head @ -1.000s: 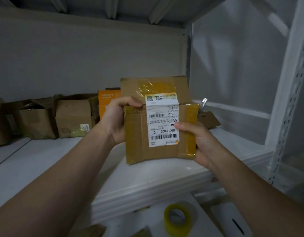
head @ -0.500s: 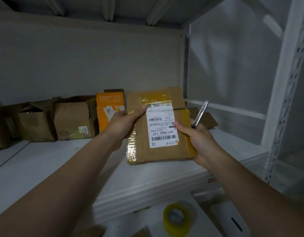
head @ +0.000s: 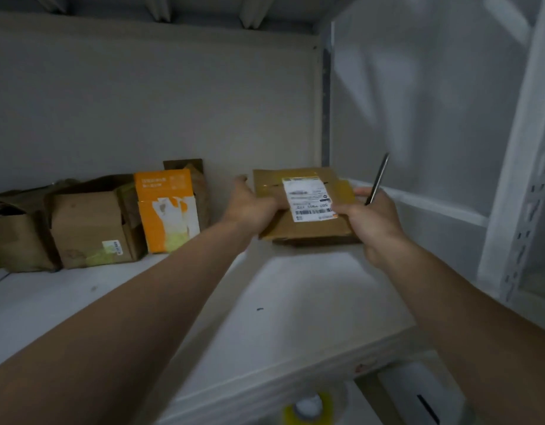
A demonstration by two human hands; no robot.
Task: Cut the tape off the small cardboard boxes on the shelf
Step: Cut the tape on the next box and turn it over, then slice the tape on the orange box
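The small cardboard box (head: 308, 230) is at the back right of the shelf (head: 295, 302). The left hand (head: 253, 207) grips its left edge, and the right hand (head: 375, 222) grips its right edge and a thin cutter (head: 378, 179). Its white label (head: 309, 199) carries a barcode, but the text is too blurred to read. To the left stand open brown boxes (head: 87, 228), contents hidden, and an orange box (head: 165, 210).

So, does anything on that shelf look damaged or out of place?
Yes. The orange box at the back wall has its front face torn, showing white patches. The brown box left of it looks crumpled, its top flaps open. The held parcel is too blurred to judge.
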